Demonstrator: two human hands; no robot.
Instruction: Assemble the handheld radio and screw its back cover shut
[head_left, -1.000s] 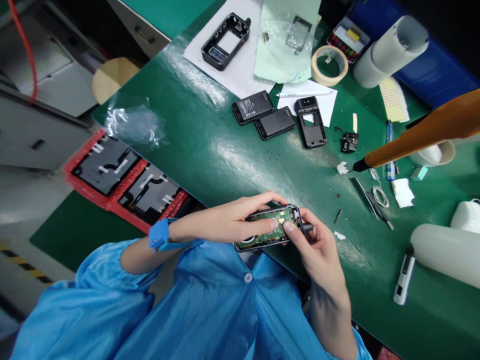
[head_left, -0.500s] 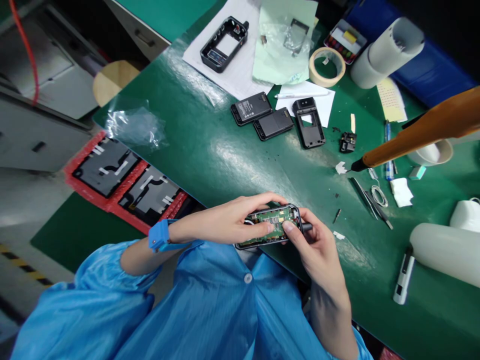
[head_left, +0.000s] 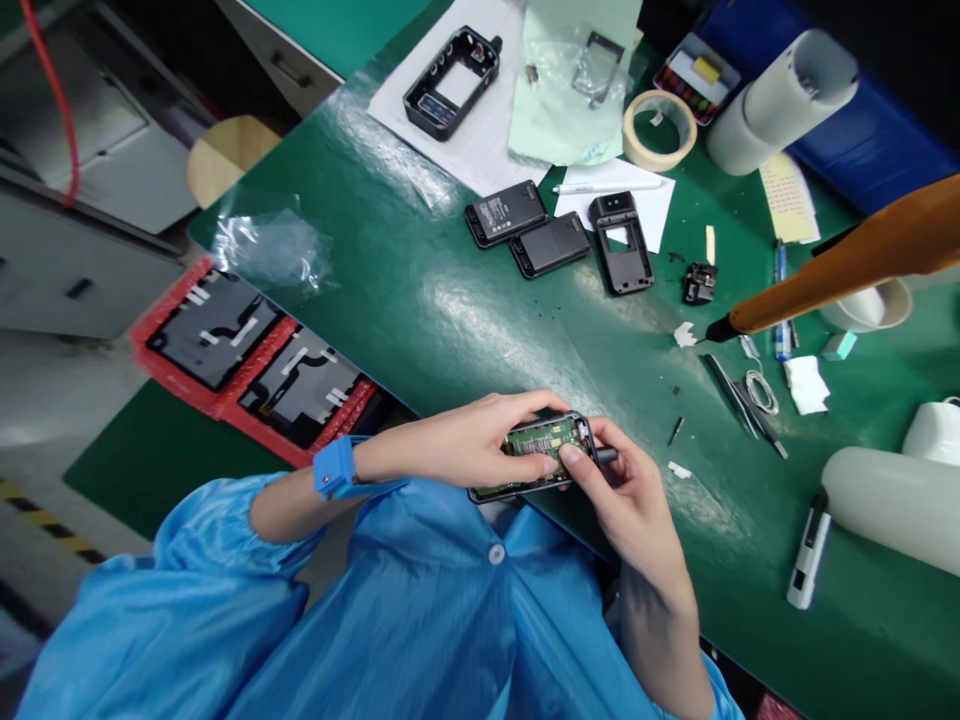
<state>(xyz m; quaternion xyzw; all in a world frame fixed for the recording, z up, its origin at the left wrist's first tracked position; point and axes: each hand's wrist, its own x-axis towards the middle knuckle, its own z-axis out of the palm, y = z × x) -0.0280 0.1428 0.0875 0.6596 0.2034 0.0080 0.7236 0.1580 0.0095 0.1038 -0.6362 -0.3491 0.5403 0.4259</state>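
Observation:
Both my hands hold a small open handset (head_left: pixel 541 447) with a green circuit board showing, just above the near edge of the green mat (head_left: pixel 450 300). My left hand (head_left: pixel 465 445) wraps over its left half, fingers curled on the top edge and thumb on the board. My right hand (head_left: pixel 619 495) grips the right end, thumb pressed on the board, beside a short black stub sticking out. A blue strap (head_left: pixel 335 467) circles my left wrist.
Farther back lie two black battery packs (head_left: pixel 529 230), a black frame (head_left: pixel 621 243), an empty housing (head_left: pixel 452 82) on white paper, a tape roll (head_left: pixel 658 130) and a pen. An orange-handled tool (head_left: pixel 840 270), tweezers (head_left: pixel 742 395) and white cylinders sit right. Red trays (head_left: pixel 255 360) stand left.
My hands have closed in a little over the handset, shifting it slightly left; my left forearm has moved right. Everything on the mat stays put.

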